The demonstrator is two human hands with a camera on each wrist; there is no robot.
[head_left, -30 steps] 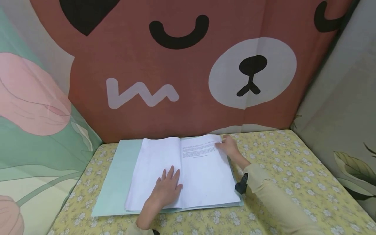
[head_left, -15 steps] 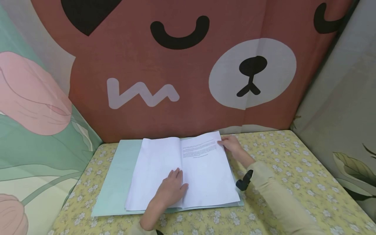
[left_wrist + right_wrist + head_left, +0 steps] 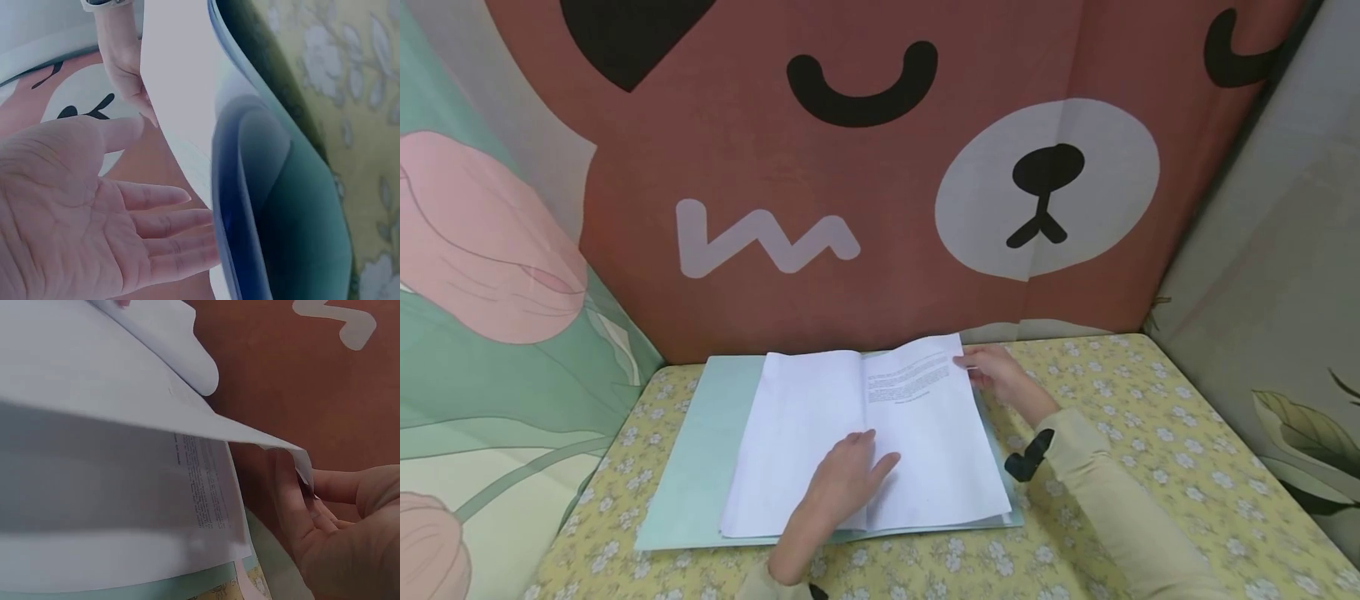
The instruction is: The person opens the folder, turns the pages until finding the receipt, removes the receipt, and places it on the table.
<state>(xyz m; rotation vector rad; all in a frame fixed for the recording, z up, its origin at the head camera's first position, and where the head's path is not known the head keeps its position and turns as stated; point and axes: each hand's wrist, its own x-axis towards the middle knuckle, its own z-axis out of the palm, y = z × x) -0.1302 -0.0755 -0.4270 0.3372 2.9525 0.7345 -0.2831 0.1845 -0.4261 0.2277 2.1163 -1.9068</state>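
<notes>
A stack of white sheets (image 3: 790, 417) lies spread open in a pale green folder (image 3: 696, 467), with a few lines of print on the right-hand page (image 3: 932, 450). My right hand (image 3: 1000, 375) pinches that page near its upper right edge. In the right wrist view the page (image 3: 125, 394) is lifted, and another printed sheet (image 3: 206, 506) shows beneath it. My left hand (image 3: 846, 479) lies along the fold with straight fingers, thumb spread to the right. In the left wrist view its fingertips (image 3: 203, 219) reach the curved paper near the fold.
A yellow flowered cloth (image 3: 1120, 467) covers the table under the folder. Behind stands a fabric wall (image 3: 760, 308) printed with a bear's face. Patterned curtains (image 3: 497, 392) hang at the sides.
My right hand has shifted slightly right and lifted the page's upper right corner. My left hand has slid right to the fold and turned, its thumb now over the right page.
</notes>
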